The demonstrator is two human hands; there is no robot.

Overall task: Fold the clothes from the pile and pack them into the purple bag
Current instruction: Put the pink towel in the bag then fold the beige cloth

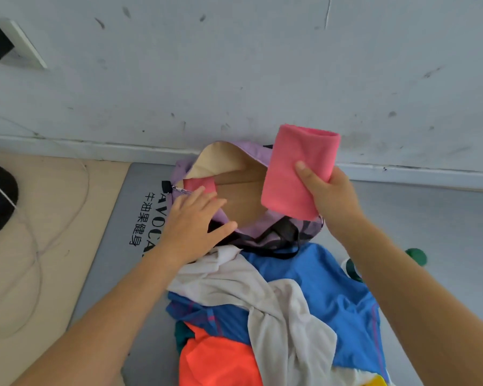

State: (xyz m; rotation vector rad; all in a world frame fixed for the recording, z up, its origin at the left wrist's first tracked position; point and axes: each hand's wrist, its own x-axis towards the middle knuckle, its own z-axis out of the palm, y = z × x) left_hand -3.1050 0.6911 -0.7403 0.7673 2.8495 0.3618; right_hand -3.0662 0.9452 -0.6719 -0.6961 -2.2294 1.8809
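Note:
The purple bag (307, 228) lies open by the wall, showing its beige lining. My right hand (328, 195) grips a folded pink cloth (299, 174) above the right side of the bag's mouth. My left hand (195, 221) rests with fingers spread on the bag's left rim, holding the opening apart. A smaller pink piece (197, 185) shows just inside the left rim. The pile of clothes (265, 310) lies in front of the bag: a white garment (279, 305) draped over a blue shirt (326, 285), with an orange garment (218, 360) nearest me.
All of it sits on a grey mat (145, 207) with black lettering. A beige pad (39, 238) with a thin cable lies at the left. The scuffed white wall (234, 73) stands directly behind the bag. A green round object (416, 256) sits right of my right arm.

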